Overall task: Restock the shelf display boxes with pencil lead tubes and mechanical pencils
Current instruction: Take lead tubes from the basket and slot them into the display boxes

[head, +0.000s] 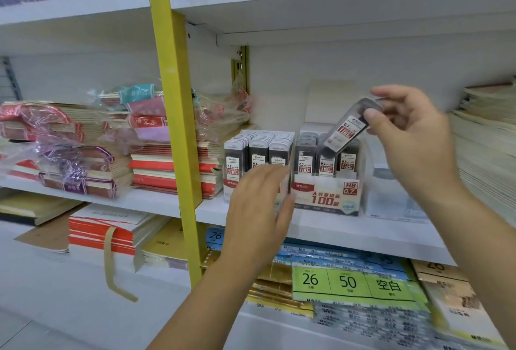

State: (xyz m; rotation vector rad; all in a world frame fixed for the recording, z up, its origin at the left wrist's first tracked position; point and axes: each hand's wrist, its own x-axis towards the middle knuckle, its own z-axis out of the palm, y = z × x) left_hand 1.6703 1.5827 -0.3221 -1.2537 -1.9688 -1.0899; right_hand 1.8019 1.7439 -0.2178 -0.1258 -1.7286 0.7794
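Lead tube (347, 129) we are pinching in our right hand (413, 137) is tilting, low end down-left over the right box (326, 196); left hand (257, 207) flat, empty.

The white cardboard display box (326, 196) reads "HB 0.7" and "100" on its front, the tilted clear plastic lead tube (347, 127) at its 12 o'clock "0.7", the white-capped lead tubes (233, 167) at its 9 o'clock "0.5" and "100", and the green paper label (351, 282) at its 6 o'clock "26", "50", "空白".
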